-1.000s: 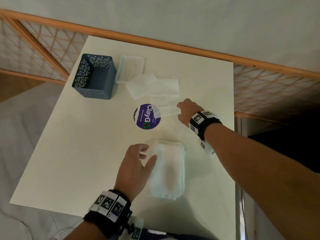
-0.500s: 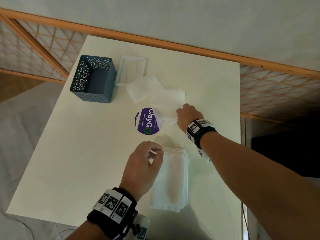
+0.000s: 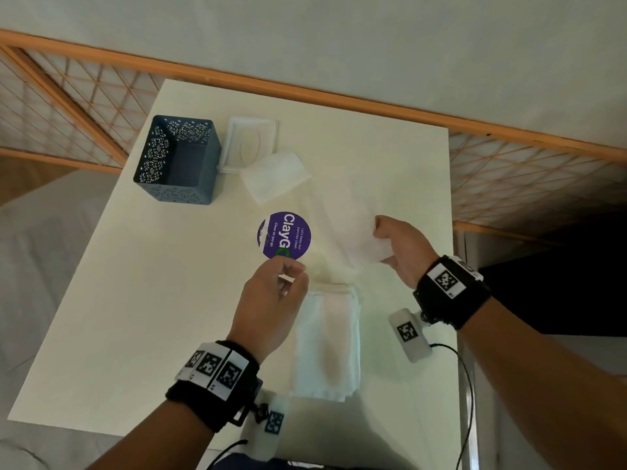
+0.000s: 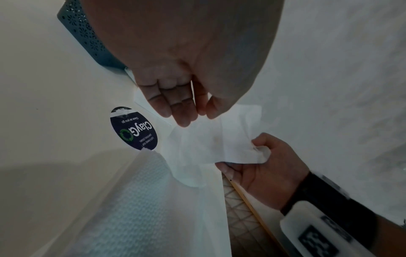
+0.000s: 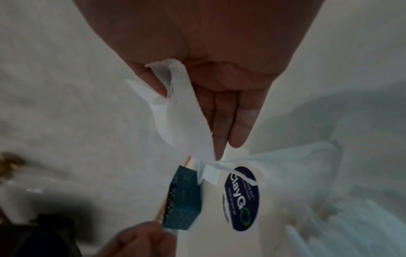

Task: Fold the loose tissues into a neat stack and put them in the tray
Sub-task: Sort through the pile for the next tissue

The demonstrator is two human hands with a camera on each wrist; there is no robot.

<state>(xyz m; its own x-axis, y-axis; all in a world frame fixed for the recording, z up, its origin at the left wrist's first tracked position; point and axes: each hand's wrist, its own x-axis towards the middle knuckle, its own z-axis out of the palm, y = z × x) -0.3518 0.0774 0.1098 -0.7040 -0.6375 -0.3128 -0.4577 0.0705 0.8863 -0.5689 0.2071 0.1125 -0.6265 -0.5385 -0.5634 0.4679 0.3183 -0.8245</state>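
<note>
A loose white tissue (image 3: 346,232) hangs stretched above the table between both hands. My left hand (image 3: 291,279) pinches its near-left corner, with thumb against fingers (image 4: 184,118) in the left wrist view. My right hand (image 3: 381,245) pinches the right edge, and the tissue (image 5: 184,125) drapes over its fingers (image 5: 239,128). A folded stack of tissues (image 3: 325,344) lies on the table just below and between the hands. One more loose tissue (image 3: 274,176) lies flat farther back. The blue perforated tray (image 3: 179,161) stands empty at the back left.
A shallow white lid (image 3: 251,144) with an oval opening lies beside the blue tray. A round purple sticker (image 3: 284,235) is on the white table (image 3: 135,300). Wooden lattice railings (image 3: 509,184) run behind and right of the table, whose right edge is close to my right wrist.
My right hand has pulled one tissue off the back pile toward me and lifted it. My left hand left the folded stack and took hold of that tissue's corner.
</note>
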